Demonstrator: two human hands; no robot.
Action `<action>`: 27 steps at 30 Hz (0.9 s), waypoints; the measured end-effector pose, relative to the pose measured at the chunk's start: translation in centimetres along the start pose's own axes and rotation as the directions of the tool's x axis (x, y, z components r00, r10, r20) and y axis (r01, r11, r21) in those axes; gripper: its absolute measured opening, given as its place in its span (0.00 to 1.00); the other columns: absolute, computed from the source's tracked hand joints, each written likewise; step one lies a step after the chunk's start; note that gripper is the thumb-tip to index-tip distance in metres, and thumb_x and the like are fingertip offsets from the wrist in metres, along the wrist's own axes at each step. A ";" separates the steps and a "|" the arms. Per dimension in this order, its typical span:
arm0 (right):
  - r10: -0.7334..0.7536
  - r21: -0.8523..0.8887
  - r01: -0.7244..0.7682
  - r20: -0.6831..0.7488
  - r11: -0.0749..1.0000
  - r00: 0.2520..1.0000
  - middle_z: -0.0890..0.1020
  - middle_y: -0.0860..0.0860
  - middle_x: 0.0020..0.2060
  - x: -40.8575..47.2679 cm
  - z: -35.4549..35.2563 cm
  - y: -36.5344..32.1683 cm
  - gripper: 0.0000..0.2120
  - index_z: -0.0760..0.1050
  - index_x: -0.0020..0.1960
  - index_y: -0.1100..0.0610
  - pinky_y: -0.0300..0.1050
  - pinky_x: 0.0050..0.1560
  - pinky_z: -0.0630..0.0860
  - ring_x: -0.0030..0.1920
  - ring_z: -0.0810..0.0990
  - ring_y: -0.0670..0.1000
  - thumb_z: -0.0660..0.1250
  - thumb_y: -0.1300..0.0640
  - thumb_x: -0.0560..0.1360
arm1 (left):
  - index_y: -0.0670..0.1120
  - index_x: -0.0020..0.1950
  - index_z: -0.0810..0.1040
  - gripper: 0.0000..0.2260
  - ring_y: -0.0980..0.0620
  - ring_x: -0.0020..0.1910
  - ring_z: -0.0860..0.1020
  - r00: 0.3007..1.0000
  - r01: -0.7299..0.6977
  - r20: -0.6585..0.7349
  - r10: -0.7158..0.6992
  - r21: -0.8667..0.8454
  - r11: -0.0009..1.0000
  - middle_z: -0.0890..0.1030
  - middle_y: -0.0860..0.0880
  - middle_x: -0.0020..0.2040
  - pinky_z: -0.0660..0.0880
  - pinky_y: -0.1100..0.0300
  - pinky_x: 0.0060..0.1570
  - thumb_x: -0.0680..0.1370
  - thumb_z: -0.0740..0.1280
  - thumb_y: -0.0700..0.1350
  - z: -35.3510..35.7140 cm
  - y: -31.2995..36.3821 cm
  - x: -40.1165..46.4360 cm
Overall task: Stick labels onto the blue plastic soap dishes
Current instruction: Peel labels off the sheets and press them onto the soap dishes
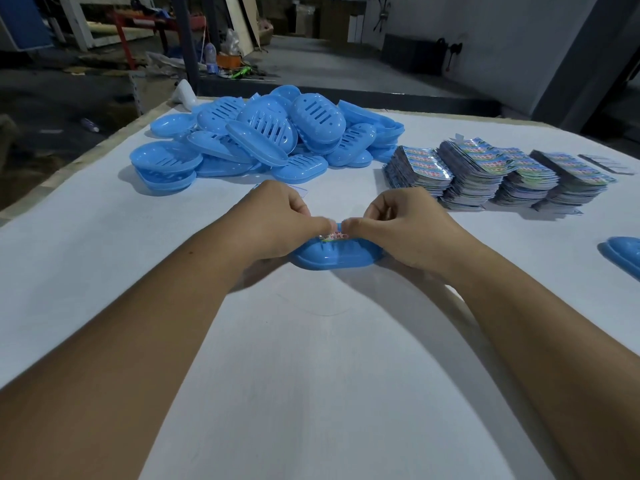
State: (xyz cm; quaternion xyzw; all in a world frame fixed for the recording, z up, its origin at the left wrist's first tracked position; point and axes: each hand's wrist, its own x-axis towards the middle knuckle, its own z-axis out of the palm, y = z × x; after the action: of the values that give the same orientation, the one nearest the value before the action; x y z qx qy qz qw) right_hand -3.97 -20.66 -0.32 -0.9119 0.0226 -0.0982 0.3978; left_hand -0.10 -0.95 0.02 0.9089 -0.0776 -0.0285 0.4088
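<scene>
A blue soap dish [332, 258] lies on the white table [311, 358] in front of me, between my hands. A small colourful label [334, 236] sits on its top, near the far rim. My left hand [277, 220] has curled fingers and its thumb presses the label's left end. My right hand [401, 226] mirrors it, its thumb on the label's right end. Both hands also hold the dish at its ends. Most of the label is hidden under the thumbs.
A heap of blue soap dishes [263, 136] lies at the back of the table. Several stacks of printed label sheets [498, 174] stand at the back right. Another blue dish [623, 256] sits at the right edge. Beyond the table is a cluttered workshop floor.
</scene>
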 end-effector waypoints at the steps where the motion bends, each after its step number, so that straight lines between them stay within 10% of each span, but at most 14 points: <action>1: -0.022 0.041 0.022 -0.001 0.999 1.000 0.77 0.42 0.26 0.0 -0.2 0.0 0.16 0.79 0.38 0.54 0.32 0.27 0.65 0.26 0.70 0.40 0.78 0.43 0.70 | 0.48 0.34 0.76 0.19 0.53 0.28 0.75 1.000 0.031 0.004 -0.031 -0.119 0.992 0.77 0.56 0.24 0.72 0.59 0.35 0.69 0.80 0.60 0.0 0.0 0.0; 6: -0.146 0.028 0.144 0.279 0.989 0.949 0.79 0.41 0.61 -0.7 -1.1 -0.1 0.32 0.76 0.66 0.42 0.38 0.55 0.77 0.59 0.77 0.39 0.81 0.41 0.65 | 0.50 0.36 0.75 0.19 0.55 0.35 0.75 0.980 -0.007 -0.194 -0.033 -0.203 0.979 0.78 0.57 0.31 0.72 0.56 0.38 0.73 0.74 0.63 0.2 0.2 0.0; 9: -0.197 -0.012 0.214 0.353 0.977 0.915 0.78 0.41 0.64 -1.4 -0.4 -0.2 0.40 0.71 0.73 0.43 0.27 0.48 0.75 0.58 0.77 0.35 0.84 0.46 0.65 | 0.49 0.35 0.74 0.20 0.52 0.33 0.74 0.953 -0.064 -0.301 0.023 -0.127 0.990 0.76 0.59 0.27 0.70 0.56 0.36 0.74 0.71 0.64 0.0 0.2 0.2; 18: -0.163 -0.378 0.153 0.007 0.913 0.987 0.77 0.48 0.63 -3.4 -3.3 0.4 0.30 0.72 0.70 0.45 0.48 0.62 0.72 0.61 0.75 0.51 0.70 0.32 0.73 | 0.50 0.38 0.77 0.16 0.50 0.37 0.76 0.898 -0.132 -0.409 0.162 0.101 0.986 0.79 0.53 0.36 0.69 0.53 0.39 0.76 0.69 0.61 0.4 0.2 0.1; 27: 0.216 -0.586 -0.389 -0.345 0.711 0.914 0.74 0.55 0.67 -8.9 -12.2 8.1 0.30 0.68 0.74 0.48 0.54 0.65 0.66 0.67 0.68 0.60 0.58 0.33 0.78 | 0.63 0.48 0.78 0.17 0.44 0.33 0.80 0.885 -0.204 -0.402 0.234 0.115 0.972 0.80 0.55 0.32 0.83 0.42 0.42 0.69 0.66 0.73 1.7 -3.0 2.7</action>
State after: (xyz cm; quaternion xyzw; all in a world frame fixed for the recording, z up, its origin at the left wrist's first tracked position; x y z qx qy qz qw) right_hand -14.80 -33.89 0.47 -0.9556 0.2552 -0.1317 0.0654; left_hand 2.68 -0.74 -3.33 0.8933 -0.0924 0.2132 0.3847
